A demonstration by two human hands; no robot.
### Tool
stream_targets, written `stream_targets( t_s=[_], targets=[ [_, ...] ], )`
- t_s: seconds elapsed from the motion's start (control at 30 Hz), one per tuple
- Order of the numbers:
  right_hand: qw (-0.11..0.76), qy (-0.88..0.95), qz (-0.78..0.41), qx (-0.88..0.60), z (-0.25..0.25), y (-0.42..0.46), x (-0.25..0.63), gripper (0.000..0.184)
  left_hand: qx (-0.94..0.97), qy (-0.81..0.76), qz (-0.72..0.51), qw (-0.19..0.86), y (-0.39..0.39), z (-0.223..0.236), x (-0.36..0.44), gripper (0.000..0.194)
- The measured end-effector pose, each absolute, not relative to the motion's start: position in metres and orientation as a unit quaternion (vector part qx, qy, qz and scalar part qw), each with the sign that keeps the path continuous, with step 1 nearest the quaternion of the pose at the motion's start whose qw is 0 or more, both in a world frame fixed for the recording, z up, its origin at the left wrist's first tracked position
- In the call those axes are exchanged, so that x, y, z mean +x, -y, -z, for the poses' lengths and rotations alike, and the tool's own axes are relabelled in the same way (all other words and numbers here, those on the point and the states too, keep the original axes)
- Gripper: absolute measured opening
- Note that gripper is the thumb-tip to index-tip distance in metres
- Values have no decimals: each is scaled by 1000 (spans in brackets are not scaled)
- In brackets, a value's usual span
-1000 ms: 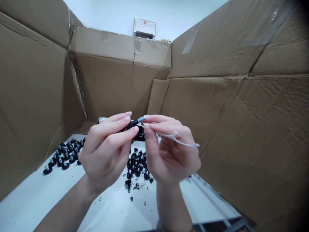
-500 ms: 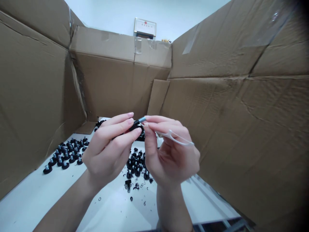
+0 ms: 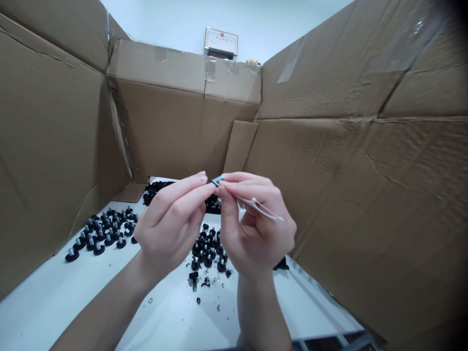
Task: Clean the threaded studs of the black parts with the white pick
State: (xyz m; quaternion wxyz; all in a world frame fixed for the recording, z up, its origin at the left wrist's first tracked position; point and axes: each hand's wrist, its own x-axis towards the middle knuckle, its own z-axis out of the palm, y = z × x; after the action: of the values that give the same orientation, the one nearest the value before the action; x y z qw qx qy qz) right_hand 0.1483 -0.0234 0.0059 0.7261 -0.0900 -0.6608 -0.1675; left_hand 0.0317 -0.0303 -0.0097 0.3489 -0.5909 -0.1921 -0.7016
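Note:
My left hand (image 3: 173,222) is closed around a black-headed threaded foot, whose silver screw stud (image 3: 218,179) sticks out past the fingertips; its black head is hidden in the fingers. My right hand (image 3: 256,219) pinches a slim white tool (image 3: 260,207) with a split, loop-like handle that lies across the palm. The tool's tip meets the base of the stud, where both hands' fingertips come together. Below the hands lies a group of black feet with silver studs (image 3: 208,248), with thin black scraps (image 3: 206,282) scattered in front of it.
More black feet (image 3: 98,234) stand studs-up on the white table (image 3: 175,317) at left. A dark pile (image 3: 157,190) lies at the back. Tall cardboard walls (image 3: 175,131) enclose the left, back and right sides. Something black (image 3: 281,263) sits beside my right wrist.
My left hand has shifted slightly right, closer to my right hand, and covers more of the foot's black part. The white tool has turned a little in my right hand.

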Motion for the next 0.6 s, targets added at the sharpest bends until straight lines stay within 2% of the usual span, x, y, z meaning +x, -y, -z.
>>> stream_targets(
  t_s=[0.1,0.27,0.37,0.53,0.6],
  targets=[
    [732,659,145,-95,-5,22,147,24,-596,214,712,302,29,12,30,42],
    [740,653,134,-89,-5,22,146,24,-624,228,735,138,37,12,29,33],
    [738,663,107,-67,-5,22,146,24,-616,234,746,99,42,9,29,22],
    [735,668,105,-57,-5,23,147,26,-606,220,763,38,44,7,27,37],
    [734,667,111,-60,-5,23,147,26,-608,234,757,45,44,8,26,33]
  ],
)
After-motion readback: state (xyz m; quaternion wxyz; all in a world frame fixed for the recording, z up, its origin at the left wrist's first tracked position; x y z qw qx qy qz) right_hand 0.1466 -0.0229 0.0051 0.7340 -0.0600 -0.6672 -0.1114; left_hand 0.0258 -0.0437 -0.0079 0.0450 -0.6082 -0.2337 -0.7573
